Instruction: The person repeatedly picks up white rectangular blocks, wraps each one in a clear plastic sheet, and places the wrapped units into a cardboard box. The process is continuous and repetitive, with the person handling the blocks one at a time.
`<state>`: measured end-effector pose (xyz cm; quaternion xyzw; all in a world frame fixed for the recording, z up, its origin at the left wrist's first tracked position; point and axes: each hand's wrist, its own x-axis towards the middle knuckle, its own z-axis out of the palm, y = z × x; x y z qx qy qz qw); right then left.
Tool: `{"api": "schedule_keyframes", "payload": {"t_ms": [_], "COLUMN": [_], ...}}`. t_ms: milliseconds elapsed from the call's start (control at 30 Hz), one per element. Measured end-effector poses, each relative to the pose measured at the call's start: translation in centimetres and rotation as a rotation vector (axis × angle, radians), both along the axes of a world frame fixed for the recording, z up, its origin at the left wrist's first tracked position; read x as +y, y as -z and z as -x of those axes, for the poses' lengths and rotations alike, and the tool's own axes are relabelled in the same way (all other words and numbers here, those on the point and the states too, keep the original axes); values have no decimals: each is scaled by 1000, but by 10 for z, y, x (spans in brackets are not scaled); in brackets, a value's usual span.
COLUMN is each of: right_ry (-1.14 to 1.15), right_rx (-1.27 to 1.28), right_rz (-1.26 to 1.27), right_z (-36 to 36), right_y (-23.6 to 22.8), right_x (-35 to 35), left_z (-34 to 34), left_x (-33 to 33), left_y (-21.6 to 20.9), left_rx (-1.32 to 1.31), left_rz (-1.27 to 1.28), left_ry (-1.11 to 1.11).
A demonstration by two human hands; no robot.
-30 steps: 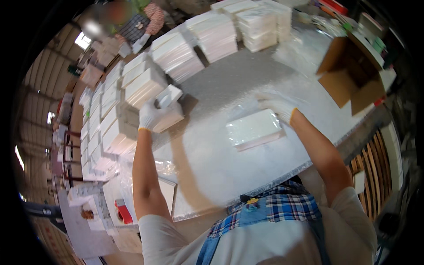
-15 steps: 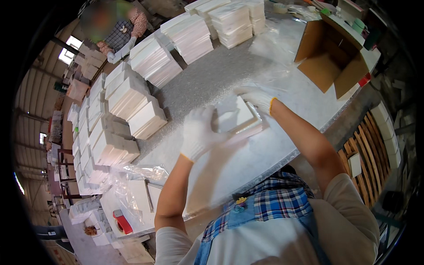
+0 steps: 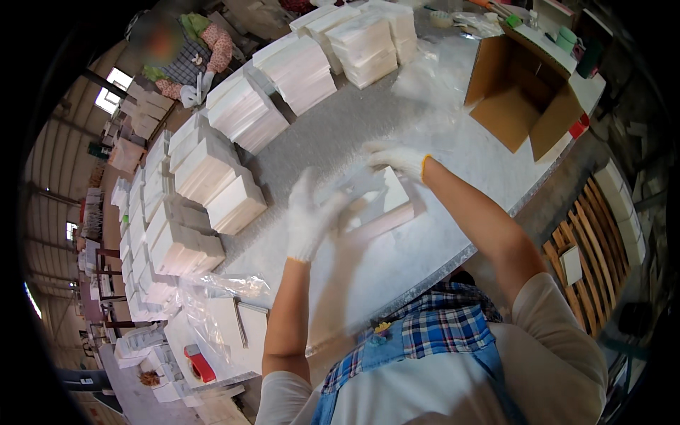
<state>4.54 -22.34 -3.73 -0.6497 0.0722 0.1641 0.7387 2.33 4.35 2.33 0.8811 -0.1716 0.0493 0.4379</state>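
A small stack of white square tiles (image 3: 398,193) lies on the pale work table in front of me, its edges partly hidden by my hands and their shadow. My left hand (image 3: 310,221), in a white knit glove, is beside the stack's left side, fingers apart and thumb towards the tiles. It is a little blurred, so whether it touches them cannot be told. At the stack's far edge is my right hand (image 3: 398,159), gloved too, its fingers stretched out to the left. Neither hand is closed around anything.
Rows of stacked white tiles (image 3: 205,170) line the table's left and far sides. An open cardboard box (image 3: 520,99) stands at the far right. Clear plastic film (image 3: 237,285) and a red tape dispenser (image 3: 200,363) lie at the lower left. Another person (image 3: 188,57) works beyond the tiles.
My left hand's fingers have lifted and spread away from the tile stack. My right hand has shifted slightly left and away from me, along the stack's far edge.
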Motion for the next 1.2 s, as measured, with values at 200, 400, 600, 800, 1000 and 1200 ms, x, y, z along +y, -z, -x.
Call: {"api": "schedule_keyframes", "payload": {"t_ms": [200, 400, 600, 800, 1000, 1200], "right_ry": [-46, 18, -23, -75, -36, 3], "right_rx": [-147, -407, -469, -610, -1039, -1215], "right_rz": [122, 56, 70, 423, 950, 1014], "right_z": [-28, -2, 44, 117, 144, 145], "right_y": [-47, -96, -107, -85, -59, -54], "right_x": [13, 15, 3, 15, 18, 21], "left_z": [-67, -58, -32, 40, 62, 45], "left_x": [26, 0, 12, 38, 42, 0], "left_y": [63, 18, -16, -18, -19, -36], "left_rx": [808, 884, 414, -364, -342, -410], "left_rz": [333, 814, 471, -176, -72, -290], "left_ry": [-99, 147, 185, 394, 323, 260]}}
